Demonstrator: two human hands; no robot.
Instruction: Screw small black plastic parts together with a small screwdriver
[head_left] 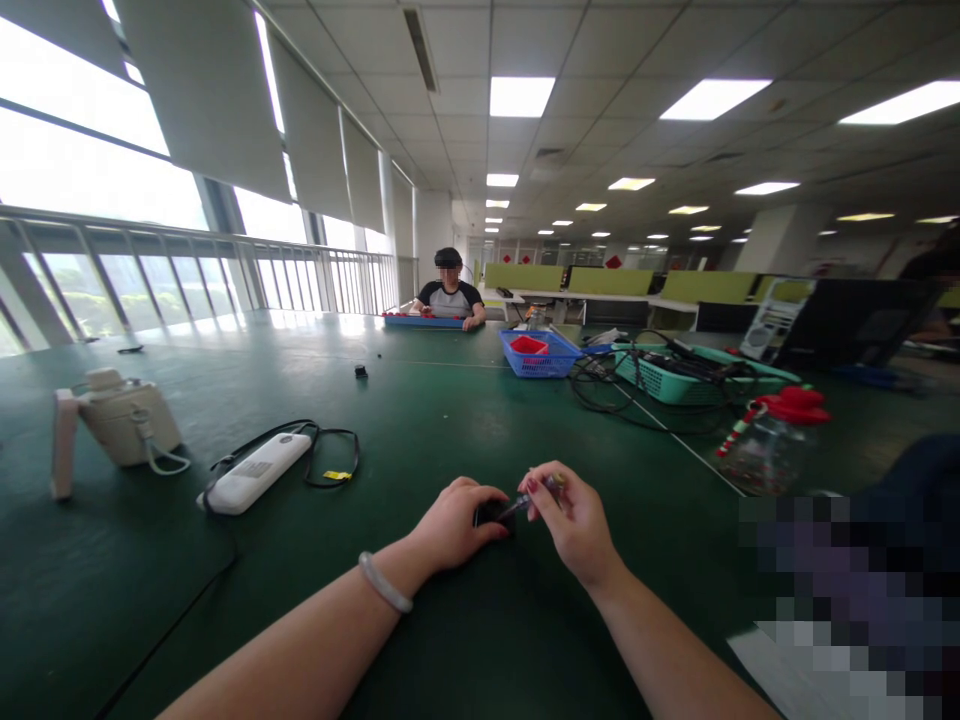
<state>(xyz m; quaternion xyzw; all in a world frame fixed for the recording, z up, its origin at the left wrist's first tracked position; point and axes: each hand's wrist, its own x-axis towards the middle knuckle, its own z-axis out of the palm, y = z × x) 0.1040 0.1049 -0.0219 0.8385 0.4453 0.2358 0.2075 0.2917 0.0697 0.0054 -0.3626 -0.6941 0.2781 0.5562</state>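
My left hand (456, 523) is curled over a small black object (491, 514) that rests on the green table (420, 420), fingers closed on it. A pale bangle circles that wrist. My right hand (570, 512) pinches a thin tool with a metal tip (525, 500), and the tip points left onto the black object. Both hands sit close together at the near middle of the table. What the black object is cannot be made out.
A white power strip (253, 472) with a black cord lies to the left, beside a beige device (124, 418). A blue basket (541, 355), a teal tray (694, 378) of cables and a red-lidded clear jar (772, 440) stand right. Another person (450, 295) sits at the far end.
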